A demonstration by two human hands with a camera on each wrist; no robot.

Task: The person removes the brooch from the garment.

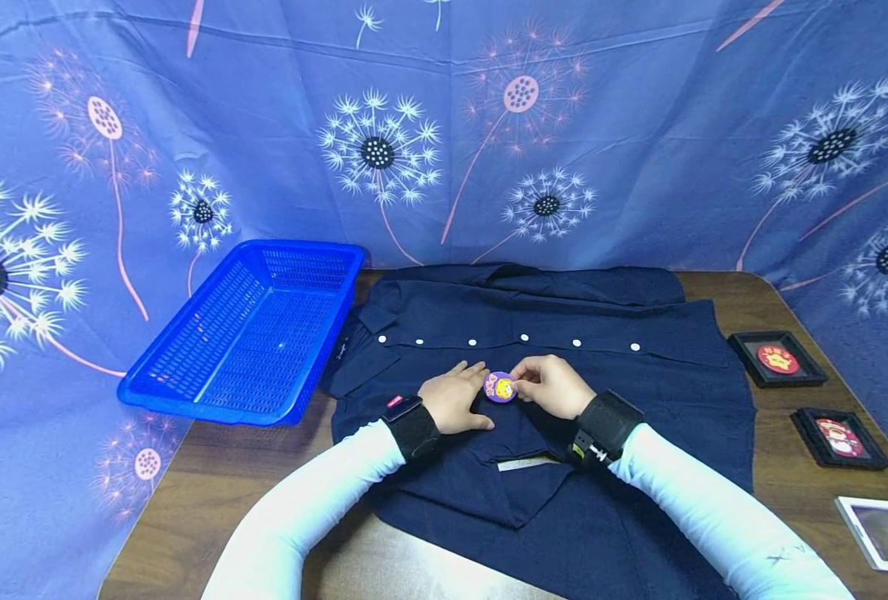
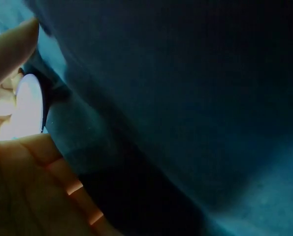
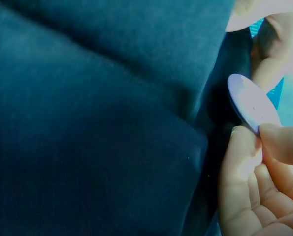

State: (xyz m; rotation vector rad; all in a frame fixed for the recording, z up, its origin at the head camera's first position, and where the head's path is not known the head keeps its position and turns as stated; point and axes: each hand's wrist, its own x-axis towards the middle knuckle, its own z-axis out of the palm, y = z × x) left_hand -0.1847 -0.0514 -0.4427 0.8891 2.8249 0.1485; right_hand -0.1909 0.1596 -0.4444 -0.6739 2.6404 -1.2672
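Note:
A navy shirt (image 1: 661, 400) with a row of white buttons lies spread on the table. Between the two hands is a round purple badge (image 1: 500, 387) with a yellow cartoon figure, just over the cloth. My right hand (image 1: 555, 387) pinches its right edge between thumb and index finger; the right wrist view shows the same grip on the badge (image 3: 252, 102). Flat on the shirt, my left hand (image 1: 453, 400) rests with fingers extended beside the badge's left edge. Whether the badge touches the cloth, I cannot tell.
A blue plastic basket (image 1: 222, 408) stands at the left. Along the right side of the wooden table (image 1: 189, 479) lie two black frames (image 1: 815, 367) (image 1: 804, 429) holding round red pieces, and a white frame (image 1: 856, 533). A dandelion-print curtain (image 1: 444, 225) hangs behind.

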